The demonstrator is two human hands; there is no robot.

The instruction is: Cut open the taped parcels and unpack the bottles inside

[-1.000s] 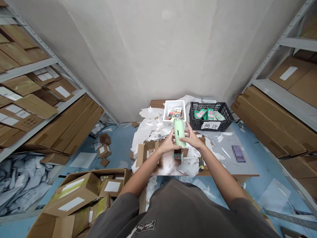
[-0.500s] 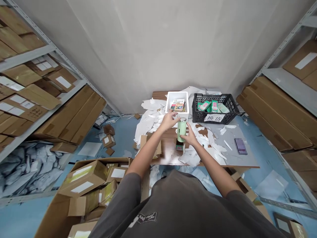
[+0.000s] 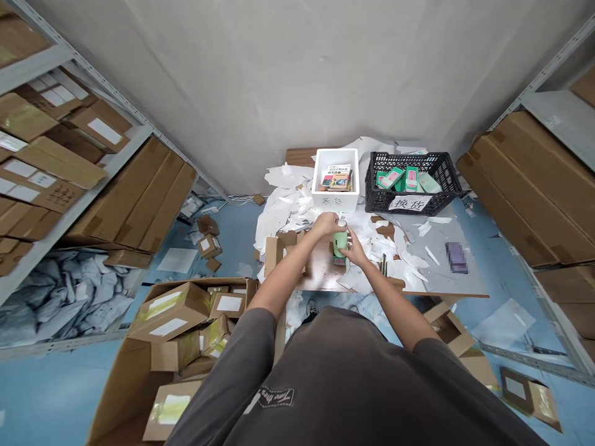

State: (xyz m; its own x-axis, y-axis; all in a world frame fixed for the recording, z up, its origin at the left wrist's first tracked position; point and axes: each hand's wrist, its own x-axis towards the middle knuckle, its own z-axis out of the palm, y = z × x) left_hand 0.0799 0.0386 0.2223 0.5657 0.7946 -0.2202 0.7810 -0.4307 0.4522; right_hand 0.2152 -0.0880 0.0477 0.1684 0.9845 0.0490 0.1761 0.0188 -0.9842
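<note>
A light green bottle [image 3: 341,243] with a silvery lid stands upright over a small green box [image 3: 339,261] on the table, its lower end at or in the box's top. My left hand [image 3: 328,223] has its fingers closed about the lid end. From the right, my right hand [image 3: 355,249] grips the bottle's side with thumb and fingers. Left of them, behind my left forearm, an opened cardboard box [image 3: 272,254] is partly hidden. A yellow and black cutter [image 3: 383,265] lies just right of my right wrist.
Torn white paper covers much of the table [image 3: 320,282]. At the back stand a white bin [image 3: 335,201] with booklets and a black crate [image 3: 400,207] with green boxes. A large carton [image 3: 111,384] of parcels is at lower left. Shelves [image 3: 134,145] flank both sides.
The bottle has gone down from between my hands to the small green box. My left hand shifted from its side to the lid end. The whole view has tilted.
</note>
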